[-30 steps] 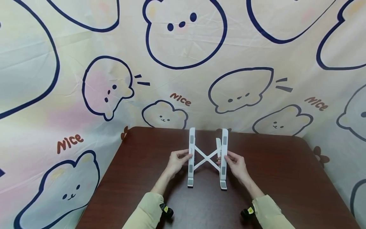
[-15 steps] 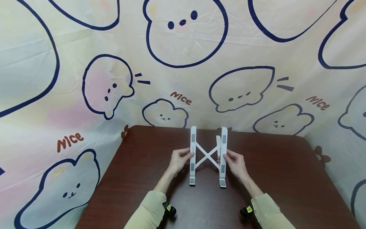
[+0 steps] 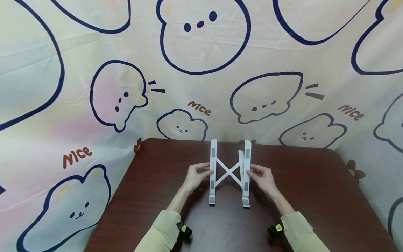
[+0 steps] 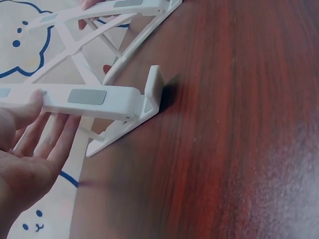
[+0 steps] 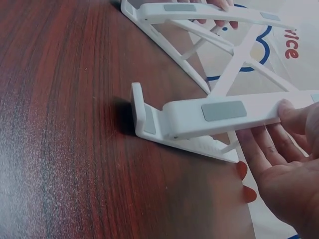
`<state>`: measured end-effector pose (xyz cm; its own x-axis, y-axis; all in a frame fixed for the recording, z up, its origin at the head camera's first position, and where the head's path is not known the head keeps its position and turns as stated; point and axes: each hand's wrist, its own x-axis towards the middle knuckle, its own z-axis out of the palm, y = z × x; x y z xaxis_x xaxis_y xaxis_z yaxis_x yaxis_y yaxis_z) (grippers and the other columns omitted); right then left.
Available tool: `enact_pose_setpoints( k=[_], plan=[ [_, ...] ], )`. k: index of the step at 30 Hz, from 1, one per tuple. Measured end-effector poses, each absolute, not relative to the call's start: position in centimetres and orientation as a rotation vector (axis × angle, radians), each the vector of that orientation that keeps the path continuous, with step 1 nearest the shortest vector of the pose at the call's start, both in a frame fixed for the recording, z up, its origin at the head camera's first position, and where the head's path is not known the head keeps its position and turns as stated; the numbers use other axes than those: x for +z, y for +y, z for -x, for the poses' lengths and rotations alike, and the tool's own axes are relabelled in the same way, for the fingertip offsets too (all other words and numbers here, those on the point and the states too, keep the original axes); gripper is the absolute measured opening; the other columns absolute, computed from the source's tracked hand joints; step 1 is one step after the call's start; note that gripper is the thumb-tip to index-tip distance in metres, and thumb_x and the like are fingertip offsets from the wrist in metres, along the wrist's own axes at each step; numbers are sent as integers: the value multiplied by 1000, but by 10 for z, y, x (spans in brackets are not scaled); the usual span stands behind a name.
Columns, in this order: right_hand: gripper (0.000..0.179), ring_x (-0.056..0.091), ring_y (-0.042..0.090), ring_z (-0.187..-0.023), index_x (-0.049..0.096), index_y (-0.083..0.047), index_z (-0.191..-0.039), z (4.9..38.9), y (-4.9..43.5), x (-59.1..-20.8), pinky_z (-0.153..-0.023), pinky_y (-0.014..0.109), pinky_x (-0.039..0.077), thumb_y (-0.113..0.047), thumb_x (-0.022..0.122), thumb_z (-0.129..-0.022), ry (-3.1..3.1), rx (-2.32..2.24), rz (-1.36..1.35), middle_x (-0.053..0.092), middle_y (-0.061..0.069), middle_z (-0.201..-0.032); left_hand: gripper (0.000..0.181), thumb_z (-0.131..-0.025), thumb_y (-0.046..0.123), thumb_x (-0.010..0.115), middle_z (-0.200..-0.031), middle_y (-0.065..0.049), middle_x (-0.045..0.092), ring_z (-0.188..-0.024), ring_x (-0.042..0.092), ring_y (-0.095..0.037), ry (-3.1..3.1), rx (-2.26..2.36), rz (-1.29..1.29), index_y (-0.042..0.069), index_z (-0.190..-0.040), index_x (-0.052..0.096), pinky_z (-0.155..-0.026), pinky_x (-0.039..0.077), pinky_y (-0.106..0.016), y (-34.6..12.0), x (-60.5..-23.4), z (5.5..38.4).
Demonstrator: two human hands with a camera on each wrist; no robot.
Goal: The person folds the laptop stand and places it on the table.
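A white folding laptop stand (image 3: 229, 172) with crossed bars and grey pads stands on the table, its front lips toward me. My left hand (image 3: 194, 177) pinches the left rail, thumb on its top edge and fingers beneath, as the left wrist view shows on the near rail (image 4: 55, 94). The right rail (image 5: 229, 113) is gripped the same way by my right hand (image 3: 263, 179), the thumb pressing from above. Both rails are raised at an angle over their base legs (image 5: 199, 147). The far fingertips are partly hidden behind the rails.
The dark brown wooden table (image 3: 170, 154) runs back to a cloth backdrop (image 3: 201, 87) printed with cartoon bears. Black wrist cameras (image 3: 184, 230) sit by the pale sleeves (image 3: 162, 229).
The stand's left rail has shifted slightly right, narrowing the gap between the rails a little. In the last half second the right hand has drifted slightly right. Both hands keep hold of the rails.
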<state>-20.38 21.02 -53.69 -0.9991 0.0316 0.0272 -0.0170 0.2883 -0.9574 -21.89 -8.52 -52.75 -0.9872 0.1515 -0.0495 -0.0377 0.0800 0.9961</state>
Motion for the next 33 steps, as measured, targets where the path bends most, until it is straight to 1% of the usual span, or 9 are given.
enact_pose_setpoints(
  k=[4,7,9,11,15,17,23,29,33],
  plan=[
    [34,75,1,-94,70,14,-135,204,209,-536,-80,10,58,-1,73,-104,-2523,1815,63,82,24,-112,35,-99,-4,77,-118,-31,80,-92,82,-20,2207,2049,-126,-10,-133,74,-92,68,-56,-81,-529,219],
    [35,79,10,-102,70,12,-137,204,208,-535,-83,11,58,-2,72,-105,-2542,1808,98,79,31,-123,34,-99,-4,77,-118,-31,80,-93,82,-21,2213,2050,-120,-11,-132,74,-92,68,-57,-80,-530,219],
    [36,81,14,-105,69,13,-138,204,208,-534,-84,13,60,-2,72,-105,-2532,1840,116,77,32,-127,34,-99,-3,77,-119,-30,80,-94,82,-22,2216,2043,-108,-9,-132,75,-94,67,-58,-79,-530,220],
    [38,83,15,-103,66,14,-140,204,208,-533,-85,18,64,-1,71,-106,-2510,1901,121,75,32,-128,33,-99,-2,78,-119,-29,80,-95,82,-22,2215,2033,-93,-8,-132,76,-96,66,-59,-79,-531,220],
    [42,84,8,-90,61,17,-143,205,210,-532,-82,28,69,2,70,-105,-2434,2074,122,75,32,-126,34,-99,-1,78,-119,-28,81,-96,82,-21,2221,2024,-89,-7,-132,76,-97,66,-59,-78,-531,221],
    [43,83,6,-87,60,18,-144,206,212,-533,-82,31,69,2,70,-105,-2411,2125,133,77,31,-124,34,-99,-2,78,-119,-28,81,-95,82,-21,2218,2027,-92,-7,-133,75,-97,66,-59,-77,-530,221],
    [43,85,11,-92,62,14,-145,209,214,-534,-86,34,70,0,71,-105,-2432,2132,173,77,30,-126,35,-99,-3,77,-120,-30,80,-93,83,-22,2217,2029,-100,-9,-134,74,-96,65,-62,-72,-528,222],
    [42,85,17,-97,62,14,-145,212,213,-533,-88,36,69,-2,69,-107,-2442,2110,145,74,32,-130,36,-99,-5,77,-120,-32,79,-92,82,-22,2204,2048,-92,-10,-134,73,-92,67,-58,-65,-528,225],
    [42,85,13,-95,61,15,-146,213,211,-535,-86,34,69,0,68,-107,-2450,2096,127,73,33,-130,36,-99,-5,76,-119,-32,79,-91,82,-23,2210,2044,-84,-10,-134,73,-91,68,-58,-62,-529,226]
  ],
)
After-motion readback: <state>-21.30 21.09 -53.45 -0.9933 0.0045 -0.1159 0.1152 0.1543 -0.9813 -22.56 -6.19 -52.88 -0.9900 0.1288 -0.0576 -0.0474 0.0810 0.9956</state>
